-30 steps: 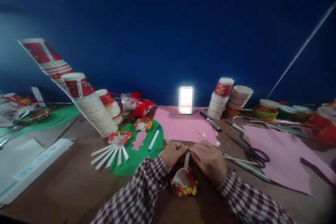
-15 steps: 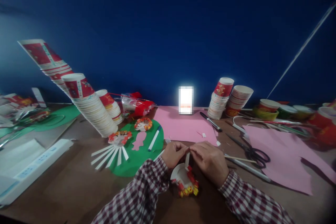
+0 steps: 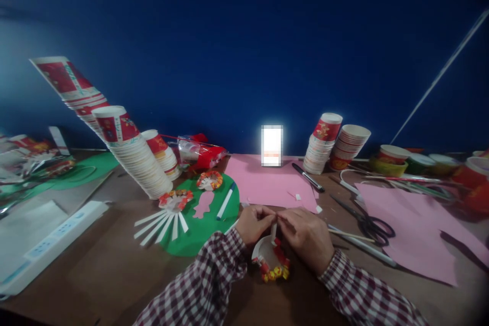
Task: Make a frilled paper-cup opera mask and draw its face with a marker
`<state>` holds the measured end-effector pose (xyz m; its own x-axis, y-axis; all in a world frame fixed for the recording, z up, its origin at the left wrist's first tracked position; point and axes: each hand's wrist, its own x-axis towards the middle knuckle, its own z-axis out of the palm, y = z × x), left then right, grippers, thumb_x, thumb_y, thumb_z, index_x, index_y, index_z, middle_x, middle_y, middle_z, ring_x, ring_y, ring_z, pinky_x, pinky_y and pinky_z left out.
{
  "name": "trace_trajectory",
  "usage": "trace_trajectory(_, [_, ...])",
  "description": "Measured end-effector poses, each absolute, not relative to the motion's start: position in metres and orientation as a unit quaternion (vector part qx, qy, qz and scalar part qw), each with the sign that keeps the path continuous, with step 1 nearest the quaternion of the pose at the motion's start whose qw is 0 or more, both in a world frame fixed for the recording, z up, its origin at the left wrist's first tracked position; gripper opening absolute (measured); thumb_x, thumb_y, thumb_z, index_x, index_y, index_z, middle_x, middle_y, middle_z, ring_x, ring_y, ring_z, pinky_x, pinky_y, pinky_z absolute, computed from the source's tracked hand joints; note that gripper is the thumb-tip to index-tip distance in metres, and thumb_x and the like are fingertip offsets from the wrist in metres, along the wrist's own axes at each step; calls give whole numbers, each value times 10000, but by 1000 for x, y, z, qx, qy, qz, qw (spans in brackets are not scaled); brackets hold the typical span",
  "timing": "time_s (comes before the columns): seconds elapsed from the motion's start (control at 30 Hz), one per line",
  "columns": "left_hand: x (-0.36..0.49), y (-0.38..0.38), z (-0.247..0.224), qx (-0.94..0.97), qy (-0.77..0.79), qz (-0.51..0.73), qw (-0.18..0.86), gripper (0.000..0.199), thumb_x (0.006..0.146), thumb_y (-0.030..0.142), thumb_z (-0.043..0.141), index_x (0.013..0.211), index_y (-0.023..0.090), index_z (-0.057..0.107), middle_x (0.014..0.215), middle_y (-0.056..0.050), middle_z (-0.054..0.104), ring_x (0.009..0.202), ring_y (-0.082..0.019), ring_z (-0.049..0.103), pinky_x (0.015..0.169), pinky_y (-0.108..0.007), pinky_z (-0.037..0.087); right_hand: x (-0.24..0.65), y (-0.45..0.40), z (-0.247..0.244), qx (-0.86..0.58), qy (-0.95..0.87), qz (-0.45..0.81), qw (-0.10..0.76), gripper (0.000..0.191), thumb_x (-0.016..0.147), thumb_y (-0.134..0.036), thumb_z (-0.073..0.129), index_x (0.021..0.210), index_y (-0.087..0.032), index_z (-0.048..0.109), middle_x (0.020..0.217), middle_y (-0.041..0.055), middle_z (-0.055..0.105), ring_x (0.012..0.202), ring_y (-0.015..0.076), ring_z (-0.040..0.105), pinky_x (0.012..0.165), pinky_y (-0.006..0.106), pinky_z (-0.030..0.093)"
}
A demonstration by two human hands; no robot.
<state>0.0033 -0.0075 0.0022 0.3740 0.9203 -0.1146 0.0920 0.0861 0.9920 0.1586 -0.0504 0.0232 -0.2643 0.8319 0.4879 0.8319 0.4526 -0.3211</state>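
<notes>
My left hand (image 3: 255,225) and my right hand (image 3: 304,237) meet above the table, thumbs and fingertips pinched together. Between them they hold the end of a white paper strip (image 3: 274,232). That strip belongs to a cut paper cup (image 3: 269,253), whose round base faces up below my fingers. Red and yellow folded pieces line the cup's near and right edges. Over to the left lies a similar cut cup (image 3: 174,200) with straight white strips fanned out. A smaller curled one (image 3: 209,181) rests on a green paper sheet (image 3: 183,242).
Tall paper cup stacks (image 3: 143,163) lean at the left, behind a power strip (image 3: 53,247). Shorter cup stacks (image 3: 323,145) stand at the back right. Black scissors (image 3: 362,219) lie by pink paper (image 3: 416,244). A marker (image 3: 226,201) and a black pen (image 3: 307,178) lie nearby.
The cut cup has tilted slightly and shifted a little to the right under my fingers. Both hands keep their pinch in nearly the same place.
</notes>
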Motion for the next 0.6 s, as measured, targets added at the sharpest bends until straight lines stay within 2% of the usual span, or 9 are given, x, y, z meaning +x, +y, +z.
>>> trace_trajectory(0.33, [3, -5, -1, 587, 402, 376, 593, 262, 634, 331, 659, 754, 104, 608, 711, -48, 630, 628, -111, 548, 617, -236, 420, 159, -50, 26, -556, -776, 52, 294, 186, 817, -246, 463, 856, -221, 644, 817, 27, 664, 759, 155, 577, 696, 249, 392])
trace_trajectory(0.6, [3, -2, -6, 585, 376, 390, 603, 384, 634, 213, 649, 956, 122, 460, 572, 51, 530, 503, -59, 464, 522, -192, 351, 159, -49, 24, -549, -783, 68, 285, 204, 829, -206, 457, 919, -242, 636, 874, 13, 664, 811, 148, 580, 741, 246, 401])
